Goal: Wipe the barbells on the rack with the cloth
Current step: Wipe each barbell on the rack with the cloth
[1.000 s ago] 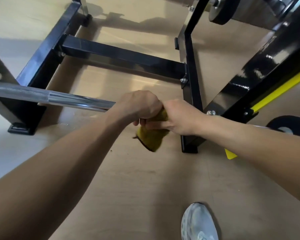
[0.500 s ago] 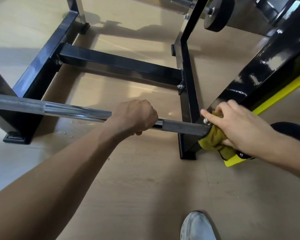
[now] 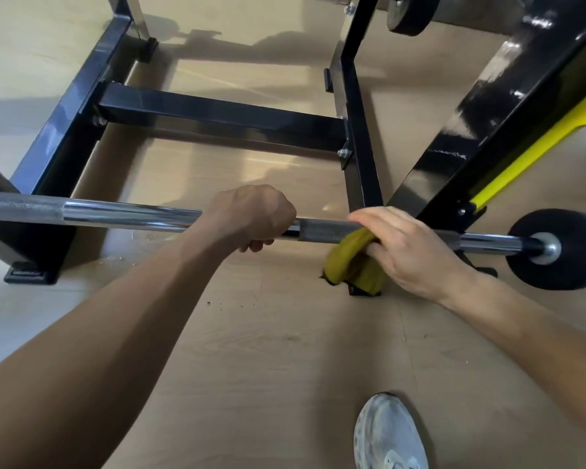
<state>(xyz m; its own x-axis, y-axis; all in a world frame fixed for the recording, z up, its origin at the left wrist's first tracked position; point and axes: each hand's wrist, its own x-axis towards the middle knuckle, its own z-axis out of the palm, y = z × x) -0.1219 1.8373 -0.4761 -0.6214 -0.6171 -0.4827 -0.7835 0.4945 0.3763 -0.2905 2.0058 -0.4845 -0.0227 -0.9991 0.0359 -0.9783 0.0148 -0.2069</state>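
Observation:
A chrome barbell (image 3: 122,213) runs across the view from the left edge to a black weight plate (image 3: 562,250) at the right. My left hand (image 3: 254,214) is closed around the bar near its middle. My right hand (image 3: 406,245) presses a mustard-yellow cloth (image 3: 351,262) over the knurled part of the bar, just right of my left hand. The cloth wraps the bar and hangs down below it. The black rack frame (image 3: 217,113) stands behind and under the bar.
A thick black upright with a yellow strip (image 3: 508,167) slants up at the right. Another black weight plate (image 3: 410,11) shows at the top. My white shoe (image 3: 389,434) stands on the wooden floor (image 3: 268,367) below the bar. The rack's black foot (image 3: 29,275) is at the left.
My right hand slid the cloth right along the bar to the rack upright, then back left onto the knurled part. My left hand kept its grip on the bar.

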